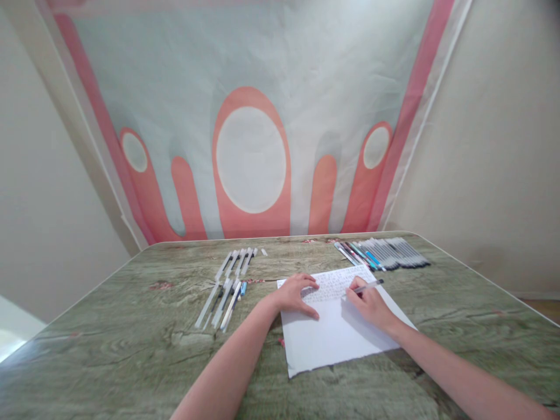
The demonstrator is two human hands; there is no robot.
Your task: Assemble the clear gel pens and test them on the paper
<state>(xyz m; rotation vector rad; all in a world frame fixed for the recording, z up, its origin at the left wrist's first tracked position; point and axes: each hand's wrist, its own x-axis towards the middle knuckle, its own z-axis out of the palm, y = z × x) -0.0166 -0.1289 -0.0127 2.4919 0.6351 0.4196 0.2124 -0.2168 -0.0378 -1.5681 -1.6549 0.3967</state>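
Note:
A white sheet of paper (332, 344) lies in front of me on the table, its upper part covered with rows of handwriting and its lower part blank. My left hand (298, 294) rests on the paper's left side, thumb and fingers spread apart. In my right hand (367, 302) I grip a pen (370, 286), its clear barrel with a dark end sticking out to the right above the fingers. The pen's tip is at the writing near the middle of the sheet, too small to make out clearly.
Two groups of pens and caps (236, 262) (223, 306) lie left of the paper. A long row of pens (398, 254) lies at the back right, some coloured at its left end. The wood-patterned table (118, 350) meets a printed backdrop (251, 221) behind.

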